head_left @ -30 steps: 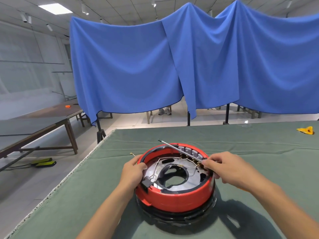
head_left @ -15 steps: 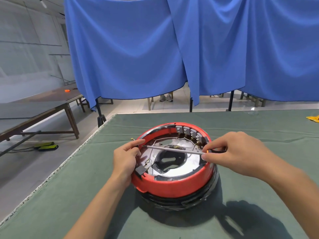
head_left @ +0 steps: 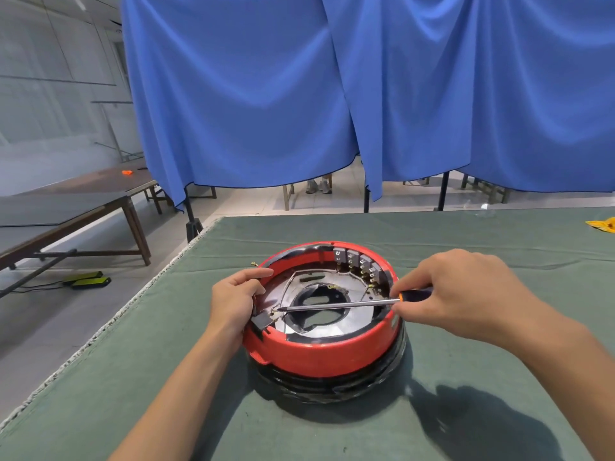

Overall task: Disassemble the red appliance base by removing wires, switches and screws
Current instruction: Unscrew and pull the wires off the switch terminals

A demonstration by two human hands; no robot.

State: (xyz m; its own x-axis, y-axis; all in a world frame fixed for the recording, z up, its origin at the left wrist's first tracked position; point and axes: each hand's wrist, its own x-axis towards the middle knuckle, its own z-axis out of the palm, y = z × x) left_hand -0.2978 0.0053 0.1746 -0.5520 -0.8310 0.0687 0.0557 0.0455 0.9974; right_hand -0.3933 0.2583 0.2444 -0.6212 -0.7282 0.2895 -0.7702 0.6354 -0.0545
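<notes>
Head view. Red appliance base [head_left: 319,356]: open side up on green cloth table [head_left: 466,237]. Left hand [head_left: 234,299]: fingers curled over base's left rim, steadying. Right hand [head_left: 456,296]: fingers pinching screwdriver [head_left: 336,305] at base's right rim, tip near black switch [head_left: 263,321] inside left wall. Step, judged: screw removal. Next: seat tip, turn.

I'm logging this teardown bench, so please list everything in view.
Round red plastic appliance base: one, red, centre of table.
Grey switch blocks: four or so, grey, inner far rim.
Long metal screwdriver: one, silver shaft, dark handle, across the base.
Green cloth-covered table: one, green.
Blue hanging curtain: blue, behind.
Yellow object: one, far right.
Left hand: grips base rim.
Right hand: holds screwdriver.
</notes>
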